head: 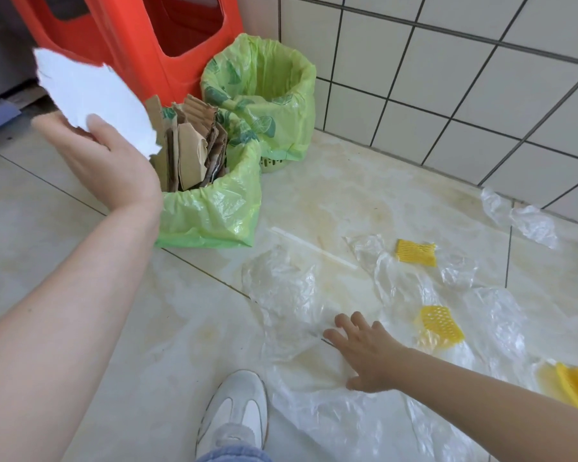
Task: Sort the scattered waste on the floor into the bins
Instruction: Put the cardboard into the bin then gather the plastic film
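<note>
Red plastic stool [141, 31], white shoe [236, 413], tiled wall [447, 78].

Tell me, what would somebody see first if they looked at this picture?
Probably the torn white paper sheet held up by the left hand, top left, just beside the green-lined bin stuffed with brown cardboard. Then the big orange plastic stool behind it, next to an empty green-lined bin. On the right, yellow foam net pieces lie on crinkly clear plastic sheets, where the open right hand reaches.

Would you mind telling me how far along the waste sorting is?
Done: cardboard fills the near bin. In hand: the left hand holds torn white paper beside it; the right hand reaches over clear plastic film. Left: that film and three yellow foam nets.
</note>
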The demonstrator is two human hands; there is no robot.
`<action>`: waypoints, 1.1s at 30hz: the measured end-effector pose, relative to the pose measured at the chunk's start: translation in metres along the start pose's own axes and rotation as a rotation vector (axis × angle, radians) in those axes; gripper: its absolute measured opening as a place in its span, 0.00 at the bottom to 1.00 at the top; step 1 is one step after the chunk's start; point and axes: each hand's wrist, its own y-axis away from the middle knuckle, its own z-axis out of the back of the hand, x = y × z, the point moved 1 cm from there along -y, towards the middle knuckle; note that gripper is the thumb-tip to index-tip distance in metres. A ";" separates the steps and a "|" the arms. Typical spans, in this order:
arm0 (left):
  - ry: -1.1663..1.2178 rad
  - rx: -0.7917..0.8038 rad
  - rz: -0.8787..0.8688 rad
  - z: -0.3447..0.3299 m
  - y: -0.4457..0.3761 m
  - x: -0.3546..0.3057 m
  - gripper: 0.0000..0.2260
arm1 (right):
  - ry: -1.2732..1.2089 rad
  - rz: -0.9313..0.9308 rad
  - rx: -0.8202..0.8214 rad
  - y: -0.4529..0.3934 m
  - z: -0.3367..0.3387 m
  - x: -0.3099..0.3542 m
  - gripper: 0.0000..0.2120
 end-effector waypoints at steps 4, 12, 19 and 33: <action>-0.299 0.223 0.023 0.001 0.010 0.031 0.08 | -0.047 -0.035 -0.025 -0.004 -0.007 0.000 0.28; -0.658 0.582 -0.208 -0.015 0.035 0.041 0.04 | -0.344 -0.087 -0.055 -0.007 -0.001 -0.011 0.10; -0.817 0.772 -0.183 -0.031 0.027 0.030 0.19 | -0.601 -0.043 -0.226 -0.007 0.022 -0.019 0.22; -0.720 0.727 -0.241 -0.018 0.030 0.004 0.18 | -1.074 -0.413 -0.660 0.057 0.056 -0.031 0.19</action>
